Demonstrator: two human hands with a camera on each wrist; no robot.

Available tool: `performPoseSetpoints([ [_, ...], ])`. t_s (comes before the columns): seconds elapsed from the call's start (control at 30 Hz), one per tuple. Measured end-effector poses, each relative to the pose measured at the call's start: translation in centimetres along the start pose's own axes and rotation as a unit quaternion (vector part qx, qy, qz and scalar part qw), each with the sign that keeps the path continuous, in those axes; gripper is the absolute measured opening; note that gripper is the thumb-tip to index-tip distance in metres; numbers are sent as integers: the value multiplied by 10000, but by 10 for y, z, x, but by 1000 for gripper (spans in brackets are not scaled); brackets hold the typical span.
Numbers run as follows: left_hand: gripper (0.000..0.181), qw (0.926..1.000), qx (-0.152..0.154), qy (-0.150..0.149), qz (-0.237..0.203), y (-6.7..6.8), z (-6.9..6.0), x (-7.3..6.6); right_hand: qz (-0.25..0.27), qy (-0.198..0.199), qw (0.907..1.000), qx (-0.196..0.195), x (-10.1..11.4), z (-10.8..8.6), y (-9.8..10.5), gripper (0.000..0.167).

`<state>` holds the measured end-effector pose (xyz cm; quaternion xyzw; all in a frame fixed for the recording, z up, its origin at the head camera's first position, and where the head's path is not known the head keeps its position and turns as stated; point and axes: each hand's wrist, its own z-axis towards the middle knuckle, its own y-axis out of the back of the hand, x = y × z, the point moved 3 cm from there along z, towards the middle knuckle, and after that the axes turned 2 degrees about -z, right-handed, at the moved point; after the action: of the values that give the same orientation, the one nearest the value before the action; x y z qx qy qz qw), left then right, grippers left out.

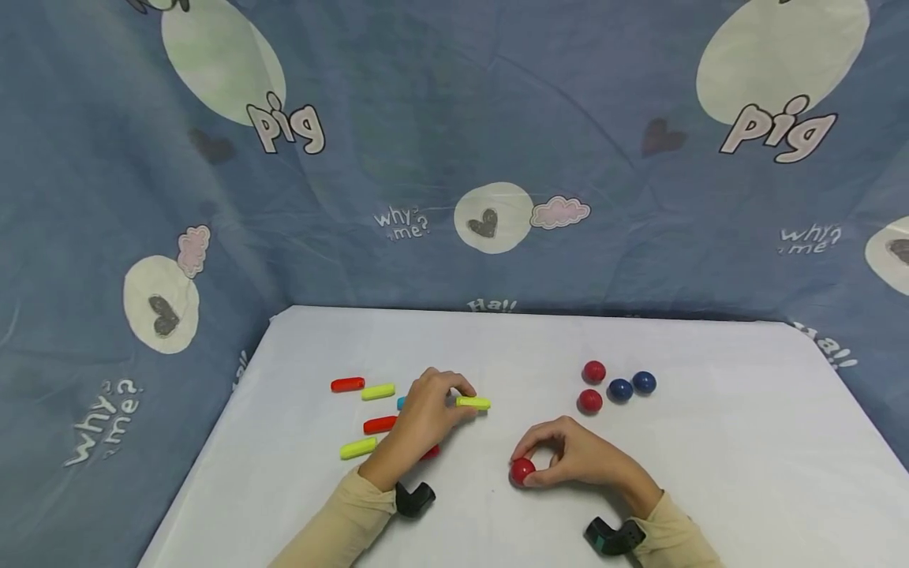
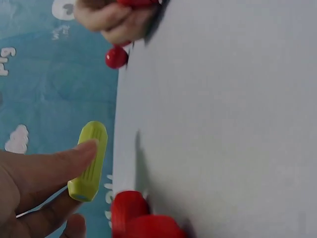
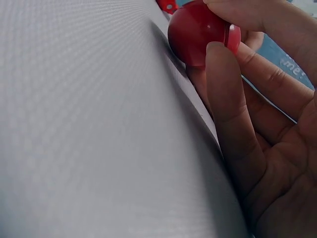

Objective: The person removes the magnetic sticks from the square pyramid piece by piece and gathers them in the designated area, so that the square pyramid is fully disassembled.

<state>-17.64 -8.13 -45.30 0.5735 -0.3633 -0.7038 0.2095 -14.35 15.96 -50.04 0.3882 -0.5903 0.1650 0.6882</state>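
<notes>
Thumb and fingers of my left hand [image 1: 424,404] pinch a short yellow-green ribbed stick [image 1: 474,403], shaped like a mini highlighter. In the left wrist view this stick [image 2: 90,161] is raised off the table. My right hand [image 1: 585,456] pinches a red ball [image 1: 521,471] low over the white table, right of the left hand; whether the ball touches the table I cannot tell. The ball [image 3: 195,34] shows glossy between thumb and fingers in the right wrist view. Under and beside the left forearm lie red sticks [image 1: 379,424] and a partly hidden blue stick [image 1: 401,402].
More sticks lie at the left: a red one [image 1: 347,385] and yellow-green ones [image 1: 378,391]. Beyond the right hand sit two red balls [image 1: 593,371] and two blue balls [image 1: 620,390]. A printed blue cloth [image 1: 426,142] hangs behind the white table [image 1: 746,410].
</notes>
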Motion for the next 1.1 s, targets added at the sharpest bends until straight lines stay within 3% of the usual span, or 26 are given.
performPoseSetpoints([
  [0.1, 16, 9998, -73, 151, 58, 0, 5, 6, -38, -64, 10000, 10, 2, 1, -1, 25],
  [0.33, 15, 9990, 101, 434, 79, 0, 6, 17, -14, -77, 10000, 40, 4, 4, -3, 25],
  [0.5, 20, 9998, 153, 66, 51, 1, 1, 9, 22, 5, 10000, 50, 3, 4, -5, 25],
  [0.63, 12, 9968, 603, -473, -205, -2, -16, -9, 50, 99, 9999, 34, 3, 4, -5, 24],
  [0.77, 10, 9835, 1486, -838, -597, -19, -43, -30, -47, 124, 9999, -4, 3, 2, -3, 23],
  [0.93, 11, 9535, 2628, -1306, -681, -49, -74, -46, -275, -71, 9993, -253, 7, -6, 11, 24],
  [1.0, 11, 9423, 2971, -1373, -704, -57, -81, -48, -356, -174, 9980, -496, 10, -13, 21, 26],
  [1.1, 10, 9332, 3278, -1293, -701, -64, -87, -47, -495, -202, 9938, -977, 15, -29, 38, 28],
])
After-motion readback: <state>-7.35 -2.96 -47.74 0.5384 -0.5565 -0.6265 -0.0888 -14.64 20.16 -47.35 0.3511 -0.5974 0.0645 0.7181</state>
